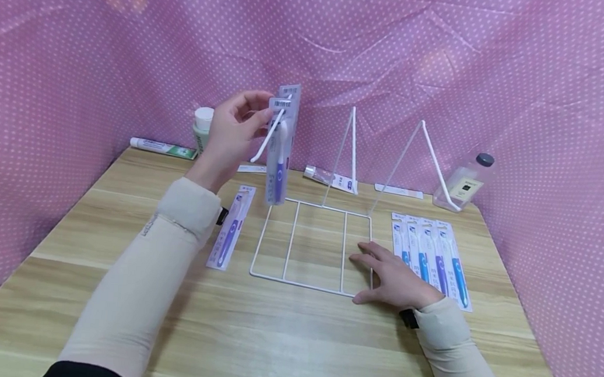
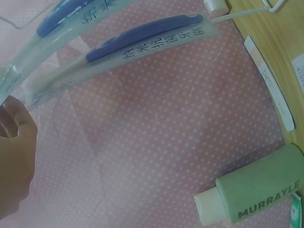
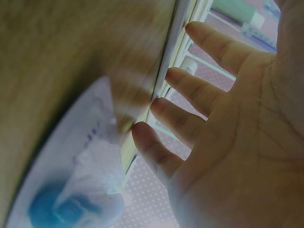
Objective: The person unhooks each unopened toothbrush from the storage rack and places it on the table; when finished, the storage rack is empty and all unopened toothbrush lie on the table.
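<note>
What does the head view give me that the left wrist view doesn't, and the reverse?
Only the head view shows the white wire rack on the table, the right hand resting flat on the rack's corner, and four packs beside it. Only the left wrist view shows the green bottle's lettering, MURRAYLE. Both show the left hand holding the toothbrush packs at a rack hook.

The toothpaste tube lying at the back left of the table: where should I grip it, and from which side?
Grip the toothpaste tube across its narrow middle, coming from above. It lies flat, long axis left to right, close to the curtain behind, so a front or rear approach looks cramped.
</note>
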`<act>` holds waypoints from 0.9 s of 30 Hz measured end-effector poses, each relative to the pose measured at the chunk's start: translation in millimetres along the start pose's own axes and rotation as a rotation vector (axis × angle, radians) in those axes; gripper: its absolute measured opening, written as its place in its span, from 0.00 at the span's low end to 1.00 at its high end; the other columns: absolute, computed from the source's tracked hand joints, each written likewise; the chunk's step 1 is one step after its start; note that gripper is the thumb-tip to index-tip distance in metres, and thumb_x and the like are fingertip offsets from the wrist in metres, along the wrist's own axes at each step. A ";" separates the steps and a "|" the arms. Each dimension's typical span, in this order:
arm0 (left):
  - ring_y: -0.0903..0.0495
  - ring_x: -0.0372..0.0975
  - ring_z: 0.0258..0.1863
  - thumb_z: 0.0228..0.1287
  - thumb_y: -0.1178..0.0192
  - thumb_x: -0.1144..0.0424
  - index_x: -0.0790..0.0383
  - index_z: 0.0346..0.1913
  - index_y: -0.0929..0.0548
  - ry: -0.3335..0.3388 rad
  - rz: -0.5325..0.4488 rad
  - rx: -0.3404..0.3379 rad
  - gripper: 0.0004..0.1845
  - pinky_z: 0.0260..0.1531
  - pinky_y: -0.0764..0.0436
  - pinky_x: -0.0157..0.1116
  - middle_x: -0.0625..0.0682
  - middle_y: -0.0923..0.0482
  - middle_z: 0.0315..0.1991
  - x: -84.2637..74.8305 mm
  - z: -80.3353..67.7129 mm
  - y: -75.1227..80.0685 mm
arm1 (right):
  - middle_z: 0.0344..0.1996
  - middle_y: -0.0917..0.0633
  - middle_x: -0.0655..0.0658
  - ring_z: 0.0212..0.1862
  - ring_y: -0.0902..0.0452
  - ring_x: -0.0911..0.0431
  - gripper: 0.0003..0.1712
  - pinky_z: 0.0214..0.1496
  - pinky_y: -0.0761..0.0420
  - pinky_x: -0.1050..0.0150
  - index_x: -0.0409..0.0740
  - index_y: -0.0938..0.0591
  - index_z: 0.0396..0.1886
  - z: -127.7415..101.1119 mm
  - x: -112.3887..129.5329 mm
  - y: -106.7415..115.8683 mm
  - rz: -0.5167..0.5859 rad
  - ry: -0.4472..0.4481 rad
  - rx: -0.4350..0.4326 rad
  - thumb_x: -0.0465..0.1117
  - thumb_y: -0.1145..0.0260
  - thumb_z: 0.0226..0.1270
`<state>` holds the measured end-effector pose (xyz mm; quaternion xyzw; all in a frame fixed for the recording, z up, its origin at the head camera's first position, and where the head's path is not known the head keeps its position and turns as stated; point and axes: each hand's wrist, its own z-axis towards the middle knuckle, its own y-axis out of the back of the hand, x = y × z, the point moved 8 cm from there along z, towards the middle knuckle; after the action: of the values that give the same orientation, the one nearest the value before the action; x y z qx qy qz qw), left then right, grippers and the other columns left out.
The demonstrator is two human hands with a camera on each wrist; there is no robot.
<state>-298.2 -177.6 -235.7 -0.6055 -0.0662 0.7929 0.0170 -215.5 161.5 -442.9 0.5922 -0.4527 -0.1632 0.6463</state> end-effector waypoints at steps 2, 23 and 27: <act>0.18 0.41 0.51 0.74 0.34 0.68 0.56 0.57 0.14 -0.007 -0.006 0.016 0.13 0.55 0.16 0.40 0.51 0.16 0.51 -1.6 -5.9 2.0 | 0.82 0.37 0.36 0.83 0.45 0.34 0.52 0.80 0.39 0.31 0.52 0.23 0.76 0.0 -0.7 -0.2 0.002 -0.001 0.001 0.66 0.19 0.54; 0.21 0.40 0.45 0.73 0.33 0.69 0.60 0.57 0.15 -0.088 0.010 0.186 0.13 0.49 0.15 0.32 0.50 0.17 0.45 -30.6 -82.0 17.1 | 0.82 0.36 0.35 0.82 0.44 0.33 0.52 0.80 0.38 0.30 0.50 0.24 0.76 -0.8 0.5 -0.5 -0.008 0.002 -0.001 0.65 0.19 0.55; 0.19 0.40 0.45 0.73 0.33 0.71 0.61 0.56 0.14 -0.110 -0.005 0.212 0.12 0.49 0.14 0.33 0.51 0.16 0.44 -37.1 -94.5 20.9 | 0.82 0.37 0.35 0.82 0.43 0.33 0.52 0.79 0.38 0.30 0.50 0.24 0.76 0.0 0.9 -0.9 -0.011 0.005 -0.001 0.65 0.19 0.55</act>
<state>-196.3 -194.4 -227.1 -0.5557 0.0157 0.8274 0.0795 -214.7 160.6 -443.3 0.5946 -0.4479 -0.1655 0.6469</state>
